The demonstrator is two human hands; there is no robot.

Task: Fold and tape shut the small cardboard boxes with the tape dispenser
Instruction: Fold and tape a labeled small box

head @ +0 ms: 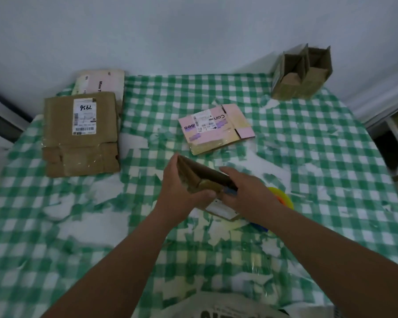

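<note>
Nearest, a white printed garment point(218, 306) at the bottom edge. Both forearms reach out over the worn green-checked tablecloth point(78, 226).

Left hand point(182, 189) grips the near-left end of a small brown box point(205, 177), thumb curled over its edge, fingers up its far side. Right hand point(246, 191) clamps the right end of the same box, fingers wrapped down over it. The hands are close together, both on the box, which is tilted and lifted just above the table. It looks half-formed — flaps not visibly closed, no fresh tape seen. A white label point(221, 208) shows on its underside.

Just behind and under the right hand, the tape dispenser point(283, 198) — yellow, orange and blue, mostly hidden — lies on the cloth, not held.

Further out: a flattened pink box point(216, 128) mid-table, and a flattened brown box point(81, 134) at left on top of a pale flat box point(101, 82). Far right corner, two open brown boxes point(303, 72) stand upright, flaps up, untaped.

Judgement: early stage. The current box is being folded and taping is still to come; the flat ones remain untouched.
</note>
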